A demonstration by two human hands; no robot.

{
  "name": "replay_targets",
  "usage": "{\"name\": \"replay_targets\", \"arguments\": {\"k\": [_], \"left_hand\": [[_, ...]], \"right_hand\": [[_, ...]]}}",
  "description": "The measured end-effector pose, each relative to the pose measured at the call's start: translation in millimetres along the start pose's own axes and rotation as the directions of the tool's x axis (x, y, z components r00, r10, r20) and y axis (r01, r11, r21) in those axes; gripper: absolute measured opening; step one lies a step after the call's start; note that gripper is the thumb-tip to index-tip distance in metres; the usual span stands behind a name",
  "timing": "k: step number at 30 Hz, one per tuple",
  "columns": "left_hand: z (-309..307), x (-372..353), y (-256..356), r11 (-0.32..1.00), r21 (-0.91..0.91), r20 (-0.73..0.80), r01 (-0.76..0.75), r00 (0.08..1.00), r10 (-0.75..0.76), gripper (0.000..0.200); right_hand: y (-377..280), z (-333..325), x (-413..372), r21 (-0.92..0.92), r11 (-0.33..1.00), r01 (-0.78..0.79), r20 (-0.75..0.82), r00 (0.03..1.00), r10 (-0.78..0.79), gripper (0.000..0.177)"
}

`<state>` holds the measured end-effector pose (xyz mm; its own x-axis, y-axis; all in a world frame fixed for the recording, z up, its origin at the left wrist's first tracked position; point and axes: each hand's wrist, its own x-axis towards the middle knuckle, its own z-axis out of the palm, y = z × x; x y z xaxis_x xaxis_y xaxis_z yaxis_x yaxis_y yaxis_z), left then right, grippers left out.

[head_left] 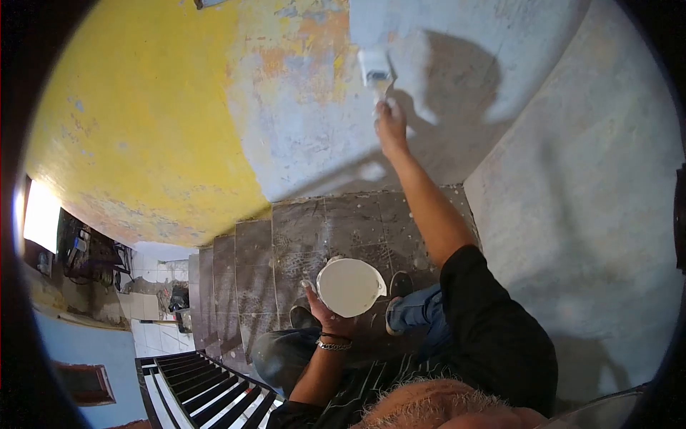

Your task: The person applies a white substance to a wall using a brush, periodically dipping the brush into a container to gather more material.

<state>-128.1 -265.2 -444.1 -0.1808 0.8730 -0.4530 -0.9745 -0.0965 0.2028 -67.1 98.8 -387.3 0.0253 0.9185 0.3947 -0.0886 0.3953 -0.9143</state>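
My right hand [390,123] is closed around the handle of a wide paint brush [376,69], its head against the wall [307,129], which is part pale blue-white and part yellow with worn patches. Low in front of my body, my left hand [327,312] holds a round white bucket [350,287] at its left side and underside. Pale paint shows inside the bucket. Part of the left hand is hidden beneath it.
Dark tiled steps [225,275] go down to the left from the tiled landing [296,229]. A black metal railing [207,379] stands at the lower left. A grey-white wall [586,214] rises on the right. Clutter [89,250] lies at the far left.
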Motion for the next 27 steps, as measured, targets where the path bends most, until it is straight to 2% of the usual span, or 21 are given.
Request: {"name": "replay_targets", "arguments": {"k": [1, 3, 6, 8, 10, 12, 14, 16, 17, 19, 20, 22, 23, 24, 27], "left_hand": [[-5.4, 0.5, -0.5, 1.000, 0.004, -0.010, 0.006, 1.000, -0.006, 0.071], [-16.2, 5.9, 0.1, 0.999, 0.041, 0.165, 0.014, 0.986, -0.021, 0.074], [-13.4, 5.9, -0.9, 0.999, 0.030, 0.125, 0.028, 0.992, -0.032, 0.074], [-12.2, 4.2, -1.0, 0.999, 0.034, 0.184, 0.037, 0.982, -0.043, 0.074], [-5.5, 0.2, -0.4, 0.998, 0.040, 0.241, 0.041, 0.969, -0.049, 0.074], [9.2, -4.8, -1.6, 0.973, 0.219, 0.119, -0.073, 0.992, 0.048, 0.075], [1.2, -1.0, -2.7, 0.969, 0.231, 0.143, -0.090, 0.988, 0.058, 0.074], [-0.7, -0.6, -3.4, 0.965, 0.239, 0.170, -0.106, 0.983, 0.066, 0.074], [1.4, -0.6, -3.0, 0.968, 0.228, 0.162, -0.104, 0.984, 0.068, 0.073], [1.2, 0.3, -1.8, 0.971, 0.216, 0.148, -0.105, 0.986, 0.074, 0.073], [-1.9, 2.0, -1.3, 0.981, 0.175, 0.171, -0.087, 0.984, 0.056, 0.073], [-4.2, 4.6, -2.2, 0.989, 0.133, 0.192, -0.067, 0.981, 0.040, 0.073], [-3.1, 6.1, -4.1, 0.994, 0.087, 0.128, -0.071, 0.990, 0.060, 0.072], [-2.0, 7.2, -5.1, 0.996, 0.040, 0.067, -0.081, 0.995, 0.079, 0.072], [0.9, 2.9, -2.7, 0.996, 0.058, 0.066, -0.070, 0.996, 0.066, 0.073]], "right_hand": [[-23.8, -2.6, 8.9, 0.062, 0.998, 0.013, -0.016, 1.000, -0.012, 0.016], [-48.3, -8.0, 27.7, 0.123, 0.992, 0.029, -0.034, 0.999, -0.025, 0.017], [-48.9, -14.2, 39.0, 0.179, 0.983, 0.041, 0.024, 0.999, -0.046, 0.016], [-21.2, -16.2, 23.2, 0.109, 0.988, -0.109, -0.024, 0.993, 0.112, 0.015], [-9.4, -22.0, -7.1, 0.090, 0.990, -0.107, 0.020, 0.994, 0.106, 0.013], [-5.4, -23.6, -19.9, 0.146, 0.963, -0.225, -0.037, 0.972, 0.233, 0.013], [-14.7, -24.5, -9.8, 0.129, 0.974, -0.186, -0.024, 0.981, 0.191, 0.014], [-38.7, -19.0, 13.6, 0.066, 0.993, 0.094, 0.013, 0.995, -0.095, 0.014], [-46.6, -15.8, 28.3, 0.067, 0.993, 0.093, 0.013, 0.995, -0.094, 0.014], [-54.4, -8.2, 50.4, -0.085, 0.955, 0.285, -0.001, 0.958, -0.286, 0.014], [-49.9, -6.4, 51.5, -0.083, 0.957, 0.279, 0.001, 0.960, -0.280, 0.014], [-38.9, -2.9, 49.5, -0.196, 0.964, 0.179, -0.001, 0.983, -0.182, 0.025], [-28.4, -3.2, 35.6, -0.339, 0.919, 0.203, -0.007, 0.976, -0.219, 0.025], [-6.5, -6.2, 21.5, -0.387, 0.902, 0.191, 0.008, 0.979, -0.204, 0.026], [86.6, -17.3, -24.3, -0.505, 0.834, 0.221, 0.008, 0.968, -0.251, 0.028]]}}
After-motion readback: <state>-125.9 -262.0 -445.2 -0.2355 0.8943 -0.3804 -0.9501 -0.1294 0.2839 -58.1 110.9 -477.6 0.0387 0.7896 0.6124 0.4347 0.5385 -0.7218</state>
